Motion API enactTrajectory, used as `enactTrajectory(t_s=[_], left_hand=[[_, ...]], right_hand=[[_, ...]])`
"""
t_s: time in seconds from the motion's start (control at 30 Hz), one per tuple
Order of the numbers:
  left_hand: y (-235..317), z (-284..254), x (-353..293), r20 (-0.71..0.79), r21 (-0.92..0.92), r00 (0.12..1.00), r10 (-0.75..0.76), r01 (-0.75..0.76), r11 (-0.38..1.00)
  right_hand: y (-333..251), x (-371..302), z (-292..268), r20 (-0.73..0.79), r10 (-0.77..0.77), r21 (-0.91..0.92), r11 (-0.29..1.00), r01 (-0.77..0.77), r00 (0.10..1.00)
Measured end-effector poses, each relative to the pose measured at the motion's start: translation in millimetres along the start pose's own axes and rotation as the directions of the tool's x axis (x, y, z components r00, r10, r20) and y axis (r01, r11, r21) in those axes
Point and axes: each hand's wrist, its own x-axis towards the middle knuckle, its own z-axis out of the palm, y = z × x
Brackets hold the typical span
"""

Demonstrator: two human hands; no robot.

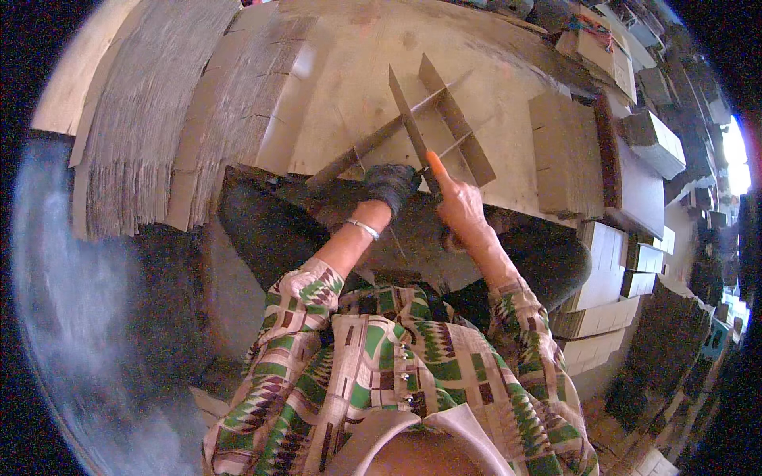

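A partly slotted-together cardboard divider (456,123) of crossing brown strips stands on the wooden table in front of me. My left hand (392,189), in a dark glove, is closed around the near end of the strips. My right hand (462,208) is bare except for an orange cover on its index finger. That finger lies straight along a long upright strip (409,115), while the other fingers curl in below it. The right thumb and the exact grip are hidden. Another strip (353,152) slants out to the left of my hands.
Long stacks of cardboard strips (151,111) cover the table's left side. A shorter stack (565,155) stands on the right, with more cardboard bundles (603,270) beyond it. The wooden table (357,63) ends just before my knees.
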Motion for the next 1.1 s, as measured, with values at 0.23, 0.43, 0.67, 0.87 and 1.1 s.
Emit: enactTrajectory(t_s=[0.23,0.43,0.67,0.87,1.1], left_hand=[[14.3,-0.8,-13.1,0.006,-0.062,1.000,-0.026,0.026,0.998],[-32.0,-35.9,0.3,-0.551,0.019,0.831,-0.077,0.105,0.994],[-65.2,-29.1,32.3,-0.401,0.156,0.898,-0.182,0.263,0.952],[-64.0,-16.2,36.7,-0.376,0.132,0.901,-0.216,0.283,0.950],[-79.0,-16.1,22.6,-0.676,-0.001,0.725,-0.132,0.178,0.984]], right_hand=[[-12.1,0.5,-8.6,0.123,0.127,-0.045,0.992,-0.122,0.984],[-21.8,28.4,-13.3,-0.298,-0.018,-0.030,1.000,0.009,0.954],[-13.0,62.3,10.4,-0.194,-0.029,-0.068,0.998,0.016,0.981],[-5.5,68.4,37.5,-0.026,0.039,-0.193,0.980,-0.044,0.999],[3.9,63.0,3.9,-0.299,-0.112,-0.031,0.994,0.107,0.948]])
